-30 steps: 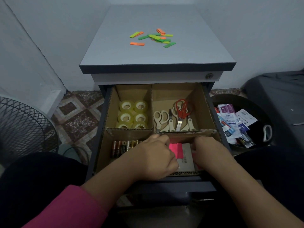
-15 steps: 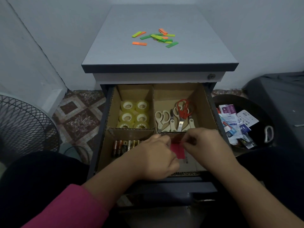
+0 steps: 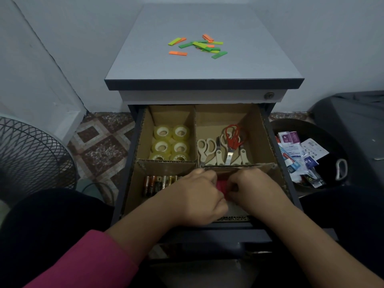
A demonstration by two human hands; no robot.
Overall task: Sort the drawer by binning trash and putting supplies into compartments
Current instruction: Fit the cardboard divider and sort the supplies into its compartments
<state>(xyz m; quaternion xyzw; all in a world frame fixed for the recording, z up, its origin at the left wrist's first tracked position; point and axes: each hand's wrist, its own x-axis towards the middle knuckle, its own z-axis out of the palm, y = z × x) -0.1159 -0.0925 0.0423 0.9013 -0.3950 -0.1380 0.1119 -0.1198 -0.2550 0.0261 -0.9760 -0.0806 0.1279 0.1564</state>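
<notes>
Drawer [image 3: 268,129], tape rolls [image 3: 171,143], scissors [image 3: 223,147], batteries [image 3: 159,183]

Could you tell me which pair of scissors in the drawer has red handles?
The red-handled scissors lie on top of the pile in the back right compartment, blades pointing toward the person; the other scissors around them all have cream handles.

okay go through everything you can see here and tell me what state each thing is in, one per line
Drawer: pulled open.
Tape rolls: filed, back left compartment.
Scissors: filed, back right compartment.
Batteries: lined up, front left compartment.
Pink pad: pinched between both hands.
Left hand: curled on pad.
Right hand: curled on pad.
Coloured strips: scattered on cabinet top.
Bin: holds wrappers.
</notes>
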